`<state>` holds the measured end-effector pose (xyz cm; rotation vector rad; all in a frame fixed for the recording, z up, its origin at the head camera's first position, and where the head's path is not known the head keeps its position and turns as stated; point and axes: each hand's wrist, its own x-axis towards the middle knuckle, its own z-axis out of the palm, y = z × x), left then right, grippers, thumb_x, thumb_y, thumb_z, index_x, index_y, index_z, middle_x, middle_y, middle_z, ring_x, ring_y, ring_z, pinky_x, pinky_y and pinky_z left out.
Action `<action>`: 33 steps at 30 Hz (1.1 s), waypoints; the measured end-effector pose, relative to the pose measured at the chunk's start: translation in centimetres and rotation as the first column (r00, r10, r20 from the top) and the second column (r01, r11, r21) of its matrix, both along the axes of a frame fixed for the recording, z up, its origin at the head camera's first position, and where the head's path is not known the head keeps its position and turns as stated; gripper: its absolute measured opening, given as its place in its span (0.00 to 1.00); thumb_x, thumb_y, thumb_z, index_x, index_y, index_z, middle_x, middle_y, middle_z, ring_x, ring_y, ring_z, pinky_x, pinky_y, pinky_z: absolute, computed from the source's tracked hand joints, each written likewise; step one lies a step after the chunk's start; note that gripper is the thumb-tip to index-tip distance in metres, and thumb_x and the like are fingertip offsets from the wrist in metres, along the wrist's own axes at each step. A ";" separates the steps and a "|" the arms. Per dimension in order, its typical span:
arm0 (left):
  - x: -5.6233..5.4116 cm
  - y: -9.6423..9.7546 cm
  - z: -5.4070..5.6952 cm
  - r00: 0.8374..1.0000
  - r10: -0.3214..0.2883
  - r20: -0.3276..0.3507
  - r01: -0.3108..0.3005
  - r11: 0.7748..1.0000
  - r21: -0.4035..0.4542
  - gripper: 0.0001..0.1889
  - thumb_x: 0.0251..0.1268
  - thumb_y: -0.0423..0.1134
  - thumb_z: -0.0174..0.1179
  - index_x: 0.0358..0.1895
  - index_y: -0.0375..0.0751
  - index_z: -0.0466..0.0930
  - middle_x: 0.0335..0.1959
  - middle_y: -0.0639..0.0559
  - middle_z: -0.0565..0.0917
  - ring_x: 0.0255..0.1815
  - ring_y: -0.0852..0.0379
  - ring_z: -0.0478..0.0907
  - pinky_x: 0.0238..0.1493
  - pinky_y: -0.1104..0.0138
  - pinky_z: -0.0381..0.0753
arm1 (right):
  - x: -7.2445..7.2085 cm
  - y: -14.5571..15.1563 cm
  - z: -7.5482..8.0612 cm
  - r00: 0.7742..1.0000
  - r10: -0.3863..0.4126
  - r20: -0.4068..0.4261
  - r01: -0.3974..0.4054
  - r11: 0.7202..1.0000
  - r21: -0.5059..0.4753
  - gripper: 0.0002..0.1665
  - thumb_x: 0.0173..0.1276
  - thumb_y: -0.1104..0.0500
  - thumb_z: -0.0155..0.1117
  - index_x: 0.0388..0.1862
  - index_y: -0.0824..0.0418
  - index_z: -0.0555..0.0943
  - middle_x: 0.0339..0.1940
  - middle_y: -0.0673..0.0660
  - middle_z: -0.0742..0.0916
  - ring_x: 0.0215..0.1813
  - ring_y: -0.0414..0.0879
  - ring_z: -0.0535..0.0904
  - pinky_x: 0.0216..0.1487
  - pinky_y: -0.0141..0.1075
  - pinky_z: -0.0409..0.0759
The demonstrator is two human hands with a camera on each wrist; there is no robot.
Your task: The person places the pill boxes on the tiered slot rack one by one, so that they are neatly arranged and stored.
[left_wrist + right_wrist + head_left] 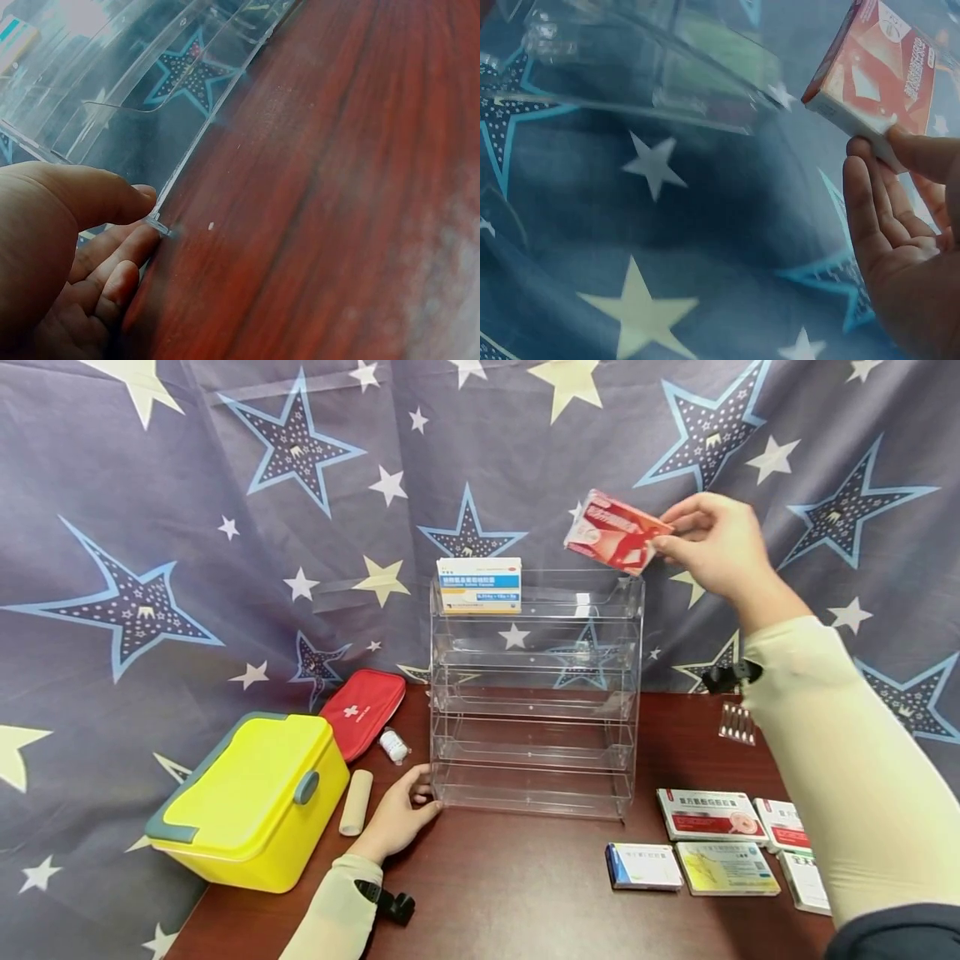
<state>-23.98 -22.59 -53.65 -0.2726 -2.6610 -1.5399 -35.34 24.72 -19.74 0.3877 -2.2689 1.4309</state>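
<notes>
in the head view, we see the right hand (712, 547) pinching the red box (617, 533) by one end, just above the clear rack (531, 703), perhaps leaving its front unobstructed. in the left wrist view, the left hand (52, 232) grips the rack's bottom corner between thumb and fingers, likely for steadiness. in the right wrist view, we find thumb and fingertips closed on the box's edge.

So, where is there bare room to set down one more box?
Bare: tabletop in front of the clear rack, between left hand and medicine boxes; also the rack's lower tiers. Crowded: right front, under those boxes; left side, around yellow case and red pouch.
</notes>
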 end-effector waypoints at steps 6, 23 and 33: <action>0.0 0.1 0.0 1.000 -0.001 -0.013 0.001 1.000 -0.009 0.32 0.61 0.27 0.73 0.69 0.40 0.75 0.50 0.45 0.86 0.50 0.53 0.83 0.54 0.59 0.81 | -1.8 -2.6 -1.3 0.998 -0.064 -0.016 0.066 0.977 0.202 0.16 0.67 0.56 0.77 0.49 0.62 0.85 0.36 0.48 0.89 0.34 0.34 0.83 0.33 0.25 0.77; -0.2 -0.1 -0.3 1.000 -0.008 -0.021 0.008 1.000 -0.001 0.31 0.61 0.27 0.74 0.69 0.41 0.75 0.49 0.47 0.86 0.50 0.54 0.83 0.54 0.60 0.82 | -2.2 -4.4 -3.4 0.998 -0.047 -0.029 0.054 0.928 0.369 0.13 0.70 0.54 0.74 0.48 0.61 0.88 0.43 0.59 0.89 0.37 0.40 0.83 0.37 0.28 0.75; -0.2 -0.1 -0.4 1.000 -0.012 -0.026 0.012 1.000 0.005 0.31 0.61 0.27 0.73 0.68 0.41 0.75 0.49 0.47 0.86 0.51 0.53 0.83 0.54 0.60 0.82 | -2.1 -4.4 -4.0 0.999 -0.043 -0.018 0.046 0.913 0.405 0.13 0.74 0.53 0.70 0.51 0.60 0.85 0.45 0.58 0.88 0.43 0.48 0.83 0.40 0.35 0.77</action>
